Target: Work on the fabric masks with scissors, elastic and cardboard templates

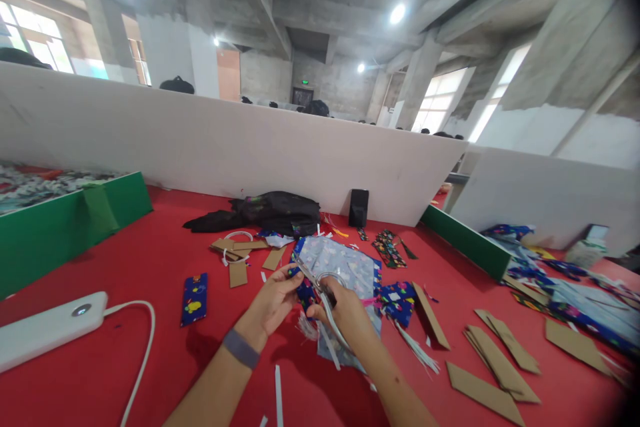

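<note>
My right hand [340,307] is closed around a pair of scissors [314,275], whose blades point up and left toward my other hand. Pinched in the fingers of my left hand [273,300] is a piece of dark blue patterned fabric [305,292]; its lower part hangs between the hands. Beneath both hands lies a larger cloth [353,260], pale side up with a blue patterned edge. A blue patterned fabric piece [397,301] with a white tassel [417,350] sits to the right. Left of my hands rests a flat blue rectangle [195,299] with a yellow figure.
Cardboard strips [500,360] lie at right, with more cardboard pieces [239,273] at left. A black bag [275,211] and a black phone-like object [359,207] are near the white partition [280,153]. A white power bank [55,327] with a cable stands front left. Green dividers [465,240] flank the red table.
</note>
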Available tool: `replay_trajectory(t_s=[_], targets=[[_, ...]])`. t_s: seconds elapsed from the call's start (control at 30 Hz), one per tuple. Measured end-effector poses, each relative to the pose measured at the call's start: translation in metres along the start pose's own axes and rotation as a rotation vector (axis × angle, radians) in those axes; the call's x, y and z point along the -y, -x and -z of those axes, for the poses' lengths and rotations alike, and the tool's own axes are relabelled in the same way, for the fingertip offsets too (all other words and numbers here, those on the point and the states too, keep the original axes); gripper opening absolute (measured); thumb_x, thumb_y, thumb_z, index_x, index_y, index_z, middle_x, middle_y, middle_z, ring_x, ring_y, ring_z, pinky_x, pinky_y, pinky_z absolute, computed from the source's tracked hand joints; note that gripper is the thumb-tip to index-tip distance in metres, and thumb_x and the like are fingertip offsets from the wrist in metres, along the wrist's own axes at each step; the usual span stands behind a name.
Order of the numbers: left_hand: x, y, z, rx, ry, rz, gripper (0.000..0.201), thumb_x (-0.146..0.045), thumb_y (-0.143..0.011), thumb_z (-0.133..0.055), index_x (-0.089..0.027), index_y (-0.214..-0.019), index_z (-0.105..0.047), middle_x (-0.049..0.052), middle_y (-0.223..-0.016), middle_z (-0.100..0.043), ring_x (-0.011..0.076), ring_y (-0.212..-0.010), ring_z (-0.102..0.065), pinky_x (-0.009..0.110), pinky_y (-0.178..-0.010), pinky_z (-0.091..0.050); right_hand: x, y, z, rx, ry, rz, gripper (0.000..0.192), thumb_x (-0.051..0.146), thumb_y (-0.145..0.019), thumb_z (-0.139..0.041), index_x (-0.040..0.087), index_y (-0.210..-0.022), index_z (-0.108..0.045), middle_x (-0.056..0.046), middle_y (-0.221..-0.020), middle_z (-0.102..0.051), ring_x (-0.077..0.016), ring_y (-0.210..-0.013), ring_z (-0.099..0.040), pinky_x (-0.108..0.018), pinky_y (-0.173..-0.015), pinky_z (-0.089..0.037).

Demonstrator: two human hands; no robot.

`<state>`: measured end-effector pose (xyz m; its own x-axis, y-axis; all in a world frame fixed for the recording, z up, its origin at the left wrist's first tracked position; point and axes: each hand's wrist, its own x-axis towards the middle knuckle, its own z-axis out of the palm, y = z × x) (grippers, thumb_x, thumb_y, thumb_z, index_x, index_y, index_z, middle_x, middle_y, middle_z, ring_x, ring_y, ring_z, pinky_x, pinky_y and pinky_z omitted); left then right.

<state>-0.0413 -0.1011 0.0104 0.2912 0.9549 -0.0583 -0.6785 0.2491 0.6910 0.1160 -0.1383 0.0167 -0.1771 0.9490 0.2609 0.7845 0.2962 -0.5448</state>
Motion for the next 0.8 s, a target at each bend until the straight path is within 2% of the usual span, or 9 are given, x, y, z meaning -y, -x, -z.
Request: replay_trajectory(t_s=[0.43,0.63,0.8], targets=[[0.0039,-0.0004,0.0041,0.016,-0.036,0.002,0.022,-0.015,-0.059,-0.076,-0.015,-0.078,-0.064,0.001,-0.069,-0.064,0.0119,-0.065,-0.059,0.024,-0.067,-0.046,0.0008,0.0009,-0.0026,-0.004,-0.066,0.030,0.039,0.052,-0.076,-0.055,0.019,-0.097,-0.050,-0.002,-0.071,-0.062,-0.0185,-0.065,-0.058,-0.023,-0.059,-0.037],[0.0029,0.0022,-0.0003,0.029,-0.010,0.010,0.023,-0.014,-0.058,-0.076,-0.015,-0.078,-0.065,0.001,-0.071,-0.065,0.0115,-0.067,-0.059,0.024,-0.070,-0.046,-0.0016,0.0006,-0.0043,-0.013,-0.060,0.060,0.041,0.054,-0.078,-0.053,0.018,-0.099,-0.051,-0.004,-0.072,-0.063,-0.0204,-0.068,-0.059,-0.024,-0.060,-0.037],[0.0005,0.0035,-0.0007,0.030,-0.021,0.018,0.024,-0.016,-0.058,-0.076,-0.015,-0.078,-0.064,0.000,-0.069,-0.064,0.0102,-0.063,-0.058,0.023,-0.068,-0.045,-0.0023,0.0002,-0.0042,-0.038,-0.037,0.064,0.041,0.055,-0.077,-0.053,0.019,-0.095,-0.051,-0.003,-0.069,-0.061,-0.0192,-0.062,-0.057,-0.024,-0.057,-0.035]])
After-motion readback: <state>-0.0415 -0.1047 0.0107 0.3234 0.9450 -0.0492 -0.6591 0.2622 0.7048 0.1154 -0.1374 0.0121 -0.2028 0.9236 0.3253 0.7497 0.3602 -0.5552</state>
